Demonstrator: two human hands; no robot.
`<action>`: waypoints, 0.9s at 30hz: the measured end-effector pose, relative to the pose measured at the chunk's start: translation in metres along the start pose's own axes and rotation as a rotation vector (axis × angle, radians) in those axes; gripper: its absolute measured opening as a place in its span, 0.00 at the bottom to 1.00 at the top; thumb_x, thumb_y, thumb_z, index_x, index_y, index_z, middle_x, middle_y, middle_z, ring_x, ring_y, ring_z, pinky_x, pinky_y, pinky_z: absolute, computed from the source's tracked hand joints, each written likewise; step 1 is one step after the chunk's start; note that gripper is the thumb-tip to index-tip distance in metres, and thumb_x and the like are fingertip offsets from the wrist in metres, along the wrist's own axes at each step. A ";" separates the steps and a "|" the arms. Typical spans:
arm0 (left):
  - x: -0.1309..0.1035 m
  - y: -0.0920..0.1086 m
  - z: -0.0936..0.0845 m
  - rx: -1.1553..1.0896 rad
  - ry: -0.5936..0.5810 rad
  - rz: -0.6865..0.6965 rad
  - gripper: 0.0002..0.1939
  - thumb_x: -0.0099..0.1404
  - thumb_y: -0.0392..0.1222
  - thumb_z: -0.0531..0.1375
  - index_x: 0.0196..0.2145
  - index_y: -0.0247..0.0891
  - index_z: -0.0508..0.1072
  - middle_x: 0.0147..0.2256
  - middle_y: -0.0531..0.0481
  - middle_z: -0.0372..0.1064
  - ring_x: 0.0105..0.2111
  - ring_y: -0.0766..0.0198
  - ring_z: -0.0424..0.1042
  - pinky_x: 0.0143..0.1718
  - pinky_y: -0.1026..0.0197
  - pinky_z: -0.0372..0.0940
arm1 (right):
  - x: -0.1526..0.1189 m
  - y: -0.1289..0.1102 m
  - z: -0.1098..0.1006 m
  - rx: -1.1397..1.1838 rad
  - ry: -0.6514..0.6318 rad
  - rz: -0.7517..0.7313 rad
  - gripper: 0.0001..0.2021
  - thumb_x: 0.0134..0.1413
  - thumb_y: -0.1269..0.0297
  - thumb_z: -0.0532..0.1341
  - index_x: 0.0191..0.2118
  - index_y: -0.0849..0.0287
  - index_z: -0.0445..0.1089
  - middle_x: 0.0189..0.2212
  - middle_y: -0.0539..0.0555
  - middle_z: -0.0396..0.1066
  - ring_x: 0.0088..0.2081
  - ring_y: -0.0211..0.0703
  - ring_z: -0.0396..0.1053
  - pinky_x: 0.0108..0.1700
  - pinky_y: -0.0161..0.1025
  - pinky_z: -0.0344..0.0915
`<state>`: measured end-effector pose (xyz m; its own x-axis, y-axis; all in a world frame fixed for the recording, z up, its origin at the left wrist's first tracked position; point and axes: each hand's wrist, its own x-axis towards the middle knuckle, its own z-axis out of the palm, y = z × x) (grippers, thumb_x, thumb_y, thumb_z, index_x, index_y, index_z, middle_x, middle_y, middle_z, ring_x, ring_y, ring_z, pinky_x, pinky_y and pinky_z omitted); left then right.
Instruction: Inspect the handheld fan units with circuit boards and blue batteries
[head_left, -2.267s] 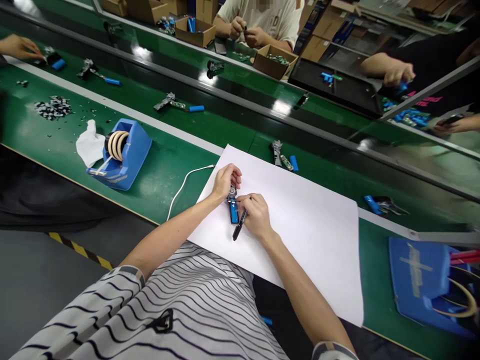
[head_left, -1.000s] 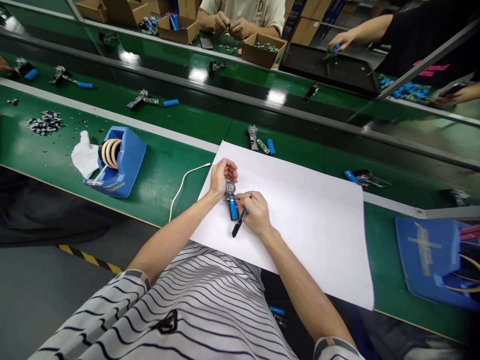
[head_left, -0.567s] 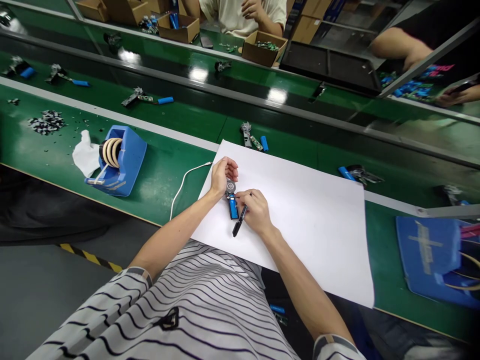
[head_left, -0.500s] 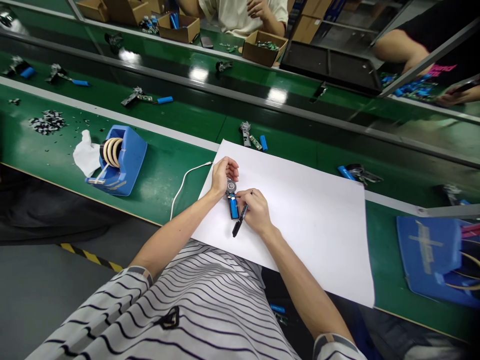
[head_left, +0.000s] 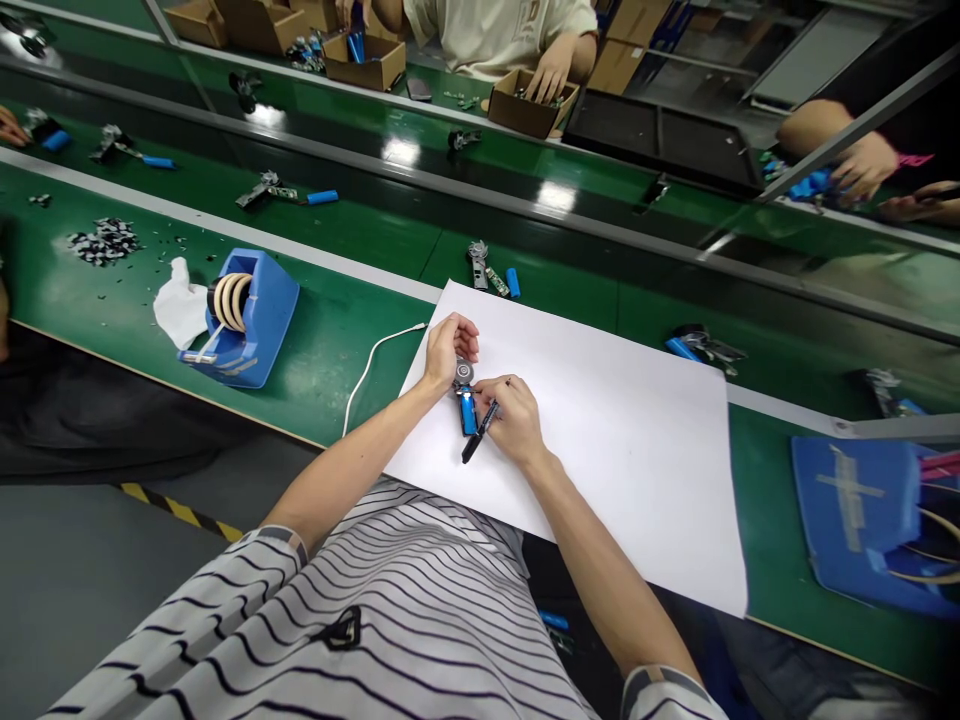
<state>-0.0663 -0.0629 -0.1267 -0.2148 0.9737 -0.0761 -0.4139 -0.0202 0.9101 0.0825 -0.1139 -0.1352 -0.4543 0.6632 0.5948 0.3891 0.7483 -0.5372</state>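
Observation:
On a white sheet of paper (head_left: 600, 440) lies a small device with a round grey disc head (head_left: 464, 372) and a blue cylindrical battery (head_left: 468, 408) in its dark body. My left hand (head_left: 451, 348) rests on its edge beside the disc, fingers loosely curved and apart; its palm side is partly hidden. A black marker pen (head_left: 480, 432) is in my right hand (head_left: 511, 415), slanting down with its dark end near the battery's lower end. The right fingertips are close against the device's right side; whether they also grip it is hidden.
A blue tape dispenser (head_left: 259, 320) stands left, with a white cable (head_left: 361, 378) nearby. Another blue dispenser (head_left: 847, 520) is at right. Device parts with batteries (head_left: 512, 282) lie along the green belt. Across it, a co-worker's hand (head_left: 551, 72) is in a cardboard box (head_left: 517, 105).
Parts on the belt have shifted left. The marker pen has tilted slightly, its lower end moving up and closer to the device. Across the belt, a co-worker's hand has gone into the box.

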 end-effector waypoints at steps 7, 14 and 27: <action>0.000 -0.001 0.000 -0.002 0.000 -0.007 0.25 0.69 0.59 0.51 0.26 0.37 0.69 0.18 0.52 0.66 0.15 0.69 0.65 0.18 0.66 0.59 | 0.000 0.000 -0.001 0.001 0.001 0.005 0.10 0.57 0.78 0.58 0.32 0.54 0.63 0.34 0.53 0.77 0.35 0.46 0.69 0.38 0.46 0.67; -0.002 0.002 0.001 -0.001 -0.001 -0.002 0.25 0.69 0.59 0.51 0.25 0.37 0.69 0.18 0.52 0.65 0.15 0.68 0.65 0.18 0.65 0.60 | -0.001 0.000 0.000 -0.003 0.011 -0.007 0.10 0.58 0.77 0.58 0.32 0.54 0.62 0.35 0.53 0.78 0.35 0.46 0.69 0.38 0.46 0.67; -0.005 0.009 0.002 -0.010 0.055 0.072 0.22 0.70 0.55 0.50 0.26 0.37 0.69 0.18 0.52 0.65 0.16 0.68 0.65 0.19 0.65 0.61 | -0.015 -0.029 0.017 -0.232 0.093 0.182 0.18 0.49 0.63 0.70 0.41 0.53 0.61 0.44 0.59 0.74 0.46 0.59 0.64 0.45 0.55 0.65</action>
<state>-0.0671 -0.0680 -0.1176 -0.2925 0.9557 -0.0334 -0.4041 -0.0919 0.9101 0.0647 -0.1461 -0.1384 -0.2893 0.7767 0.5595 0.6346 0.5932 -0.4953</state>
